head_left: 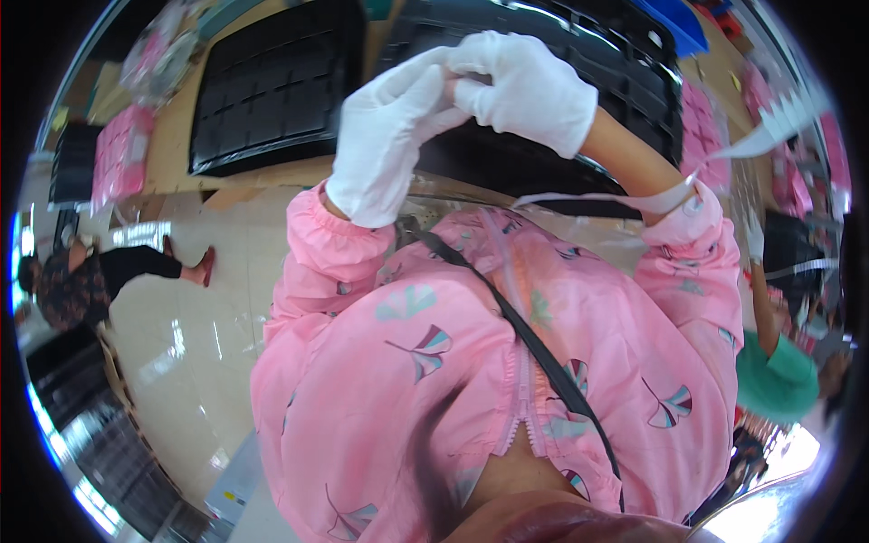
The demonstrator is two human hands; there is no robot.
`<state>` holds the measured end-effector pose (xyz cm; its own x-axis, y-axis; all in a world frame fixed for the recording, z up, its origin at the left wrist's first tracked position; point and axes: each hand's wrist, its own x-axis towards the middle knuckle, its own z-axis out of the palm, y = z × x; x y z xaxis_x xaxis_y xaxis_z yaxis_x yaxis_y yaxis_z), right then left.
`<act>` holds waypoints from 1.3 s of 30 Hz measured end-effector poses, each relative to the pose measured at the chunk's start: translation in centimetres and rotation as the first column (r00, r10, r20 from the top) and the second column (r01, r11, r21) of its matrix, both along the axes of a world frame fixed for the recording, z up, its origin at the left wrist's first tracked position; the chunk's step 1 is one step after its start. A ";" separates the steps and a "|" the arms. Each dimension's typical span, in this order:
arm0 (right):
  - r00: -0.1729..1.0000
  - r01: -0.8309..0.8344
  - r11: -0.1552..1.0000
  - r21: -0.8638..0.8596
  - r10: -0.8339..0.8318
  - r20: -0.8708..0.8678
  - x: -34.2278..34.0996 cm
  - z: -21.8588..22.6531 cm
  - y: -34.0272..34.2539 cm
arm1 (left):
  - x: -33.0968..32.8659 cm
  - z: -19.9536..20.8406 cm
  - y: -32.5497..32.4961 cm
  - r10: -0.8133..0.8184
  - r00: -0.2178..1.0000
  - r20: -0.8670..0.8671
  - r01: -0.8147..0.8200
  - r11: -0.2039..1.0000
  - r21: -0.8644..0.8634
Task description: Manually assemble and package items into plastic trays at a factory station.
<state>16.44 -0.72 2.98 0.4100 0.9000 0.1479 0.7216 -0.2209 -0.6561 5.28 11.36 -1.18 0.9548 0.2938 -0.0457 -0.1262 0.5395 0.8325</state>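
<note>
My left hand (pixel 382 140), in a white glove, reaches up over the work table with its fingers closed toward my other hand. My right hand (pixel 534 95), gloved the same way, meets it fingertip to fingertip. A small patch of bare skin shows where they touch; anything pinched there is too hidden to make out. Beneath them lies a large black moulded plastic tray (pixel 634 113) with a grid of compartments. A long white strip (pixel 674 199) crosses my right forearm and trails off to the right.
Another black tray (pixel 272 95) lies left on the brown table (pixel 172 145). Pink packs (pixel 122 154) stand at the far left, with more pink packs (pixel 704 127) at right. A blue bin (pixel 670 23) is at the back. People stand at both sides; stacked black trays (pixel 72 380) line the left.
</note>
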 end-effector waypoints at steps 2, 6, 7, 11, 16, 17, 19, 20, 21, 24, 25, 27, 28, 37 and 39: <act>0.994 0.056 0.993 -0.105 -0.065 -0.085 0.6 1.2 -2.2 | 0.4 0.3 -1.4 -0.010 0.999 -0.049 0.008 0.999 -0.039; 0.956 0.271 0.962 -0.044 -0.263 0.131 4.1 1.3 -9.2 | 0.7 0.1 -2.7 -0.054 0.996 -0.075 0.051 0.997 -0.051; 0.944 0.280 0.957 -0.069 -0.262 0.198 5.2 0.5 -11.5 | 1.0 0.0 -3.2 -0.093 0.994 -0.061 0.089 0.994 -0.060; 0.885 0.460 0.819 -0.342 -0.453 0.104 4.5 -1.6 -17.0 | 1.6 0.1 -5.3 -0.170 0.983 -0.074 0.165 0.984 -0.068; 0.854 0.516 0.745 -0.422 -0.407 0.324 3.8 -0.7 -20.1 | 2.2 0.7 -8.1 -0.203 0.968 -0.145 0.197 0.979 -0.053; 0.846 0.526 0.741 -0.418 -0.403 0.349 3.6 -0.7 -20.2 | 2.3 0.8 -8.4 -0.207 0.967 -0.148 0.202 0.978 -0.047; 0.841 0.526 0.744 -0.412 -0.383 0.382 3.6 -1.1 -20.2 | 2.6 0.8 -8.6 -0.212 0.965 -0.156 0.209 0.977 -0.036; 0.845 0.516 0.751 -0.411 -0.367 0.390 3.8 -1.6 -20.1 | 2.7 0.7 -8.6 -0.219 0.963 -0.159 0.216 0.976 -0.034; 0.848 0.507 0.758 -0.411 -0.352 0.397 3.9 -2.0 -20.0 | 2.9 0.6 -8.5 -0.225 0.961 -0.163 0.223 0.974 -0.032; 0.842 0.489 0.764 -0.420 -0.288 0.457 3.8 -2.0 -19.7 | 2.9 0.3 -8.9 -0.242 0.960 -0.143 0.239 0.970 -0.038; 0.846 0.487 0.756 -0.438 -0.284 0.452 3.9 -2.0 -19.6 | 3.0 0.2 -8.9 -0.249 0.959 -0.132 0.246 0.968 -0.038; 0.854 0.483 0.738 -0.472 -0.277 0.440 4.0 -1.9 -19.3 | 3.0 0.1 -9.0 -0.235 0.962 -0.139 0.233 0.972 -0.032; 0.851 0.484 0.731 -0.481 -0.268 0.451 3.9 -2.0 -19.1 | 3.0 0.1 -8.9 -0.229 0.963 -0.141 0.227 0.974 -0.030; 0.820 0.497 0.751 -0.434 -0.242 0.519 3.5 -2.5 -18.9 | 3.1 0.0 -9.1 -0.191 0.969 -0.158 0.190 0.982 -0.020; 0.806 0.511 0.751 -0.417 -0.252 0.535 3.2 -2.6 -18.9 | 3.1 0.0 -9.2 -0.195 0.968 -0.155 0.194 0.981 -0.022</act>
<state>19.69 -19.65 0.38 0.7468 0.6634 -0.0473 0.6640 -0.7478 -0.0038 8.43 2.19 -1.21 0.9745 0.1023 -0.1997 0.1127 0.5464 0.8299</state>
